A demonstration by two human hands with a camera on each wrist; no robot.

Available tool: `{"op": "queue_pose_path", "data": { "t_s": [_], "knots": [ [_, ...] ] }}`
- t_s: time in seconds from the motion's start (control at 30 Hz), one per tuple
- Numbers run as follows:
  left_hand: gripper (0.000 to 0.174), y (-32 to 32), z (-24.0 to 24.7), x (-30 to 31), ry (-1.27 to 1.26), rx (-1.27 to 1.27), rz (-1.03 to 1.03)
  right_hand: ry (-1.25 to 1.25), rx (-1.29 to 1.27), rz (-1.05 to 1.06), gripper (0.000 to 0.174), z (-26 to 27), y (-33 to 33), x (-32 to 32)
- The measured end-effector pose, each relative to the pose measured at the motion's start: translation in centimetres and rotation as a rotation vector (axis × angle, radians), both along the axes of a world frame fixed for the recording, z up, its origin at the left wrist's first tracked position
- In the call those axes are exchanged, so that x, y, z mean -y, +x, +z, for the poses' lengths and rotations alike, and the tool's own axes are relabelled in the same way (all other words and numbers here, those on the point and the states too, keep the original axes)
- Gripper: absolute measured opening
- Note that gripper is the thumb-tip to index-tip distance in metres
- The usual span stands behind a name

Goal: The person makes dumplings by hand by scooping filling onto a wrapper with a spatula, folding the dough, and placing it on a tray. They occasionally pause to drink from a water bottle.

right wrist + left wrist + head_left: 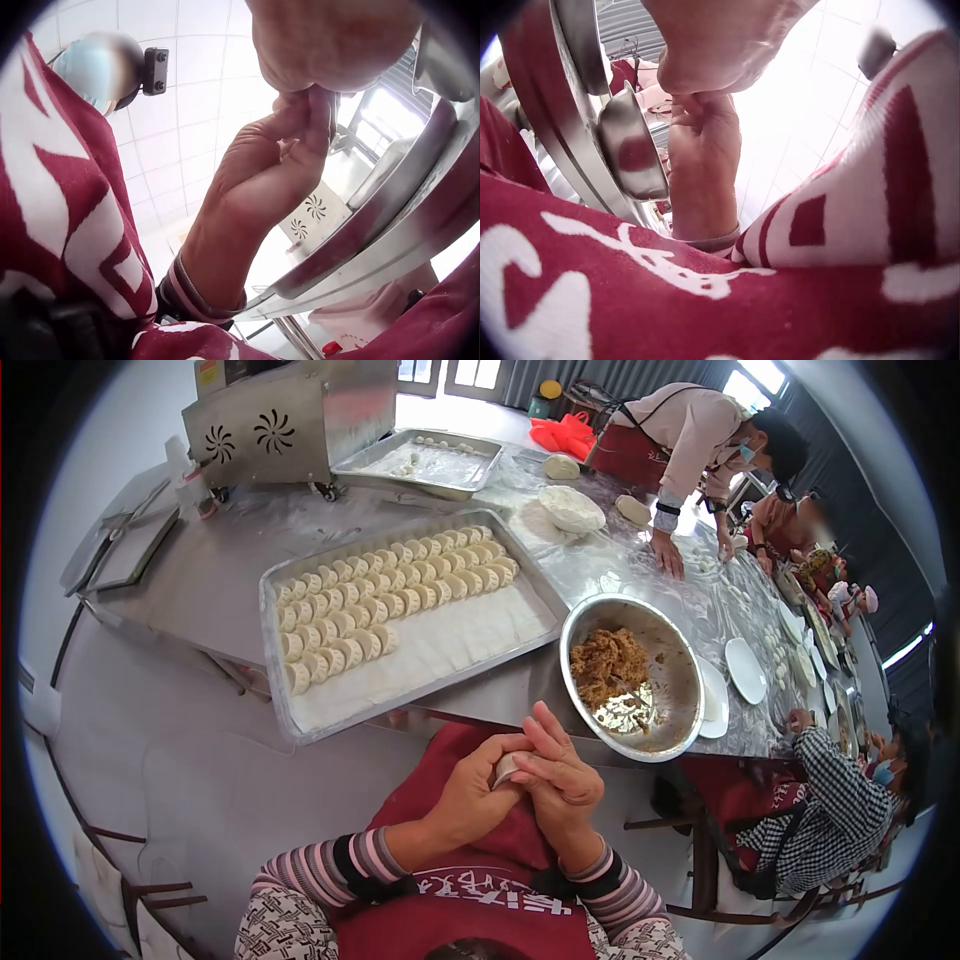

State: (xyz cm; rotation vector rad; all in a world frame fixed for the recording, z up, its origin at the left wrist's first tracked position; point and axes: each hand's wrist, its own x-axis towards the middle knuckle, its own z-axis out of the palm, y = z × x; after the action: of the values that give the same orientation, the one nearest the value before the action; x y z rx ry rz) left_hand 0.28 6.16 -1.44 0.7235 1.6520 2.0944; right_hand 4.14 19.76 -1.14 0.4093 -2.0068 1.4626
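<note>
Both hands meet over the apron in the head view. The left hand [470, 792] curls its fingers and thumb round a small pale dumpling [506, 770]. Against the dumpling's other side lies the right hand [562, 785], its thumb and lower fingers pressed to it and its upper fingers extended. Most of the dumpling is hidden by the hands. In the right wrist view the left hand [262, 169] shows bent fingers touching the right hand [330, 45]; the dumpling cannot be made out there.
A tray [480, 650] with rows of dumplings lies ahead, beside a steel bowl [680, 700] of brown filling. White plates [745, 670] stand right of it. Behind are another tray [480, 465] and a steel machine [270, 440]. Other people work at the floured table [215, 575].
</note>
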Motion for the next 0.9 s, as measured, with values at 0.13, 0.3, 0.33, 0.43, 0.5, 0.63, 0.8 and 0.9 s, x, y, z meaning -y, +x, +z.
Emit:
{"op": "queue_pose_path", "data": {
  "t_s": [0.13, 0.3, 0.33, 0.43, 0.5, 0.63, 0.8, 0.9],
  "knots": [
    [0.034, -0.3, 0.7, 0.2, 0.084, 0.092, -0.033, -0.045, 0.082, -0.185, 0.029, 1.0, 0.5, 0.6],
    [0.033, -0.2, 0.8, 0.1, 0.017, 0.089, -0.032, 0.032, 0.013, -0.220, 0.028, -0.8, 0.8, -0.1],
    [0.033, -0.2, 0.6, 0.0, 0.018, 0.103, -0.035, 0.031, 0.021, -0.228, 0.028, -1.0, 0.8, -0.1],
    [0.032, -0.3, 0.6, 0.0, 0.019, 0.096, -0.033, 0.026, 0.044, -0.261, 0.024, -0.3, 0.8, 0.2],
    [0.031, -0.3, 0.8, 0.0, 0.021, 0.079, -0.026, 0.022, 0.064, -0.285, 0.022, -0.1, 0.8, 0.3],
    [0.038, -0.2, 0.6, 0.1, 0.029, 0.139, -0.104, -0.058, 0.063, -0.239, 0.022, -0.7, 0.9, 0.0],
    [0.043, -0.5, 0.6, 0.1, 0.294, 0.556, -0.278, -0.160, 0.112, -0.189, 0.026, -0.6, 1.1, -0.3],
    [0.052, -1.1, 0.6, 0.9, 0.433, 0.707, -0.382, -0.147, 0.125, -0.154, 0.026, -0.1, 0.9, -0.4]
  ]
}}
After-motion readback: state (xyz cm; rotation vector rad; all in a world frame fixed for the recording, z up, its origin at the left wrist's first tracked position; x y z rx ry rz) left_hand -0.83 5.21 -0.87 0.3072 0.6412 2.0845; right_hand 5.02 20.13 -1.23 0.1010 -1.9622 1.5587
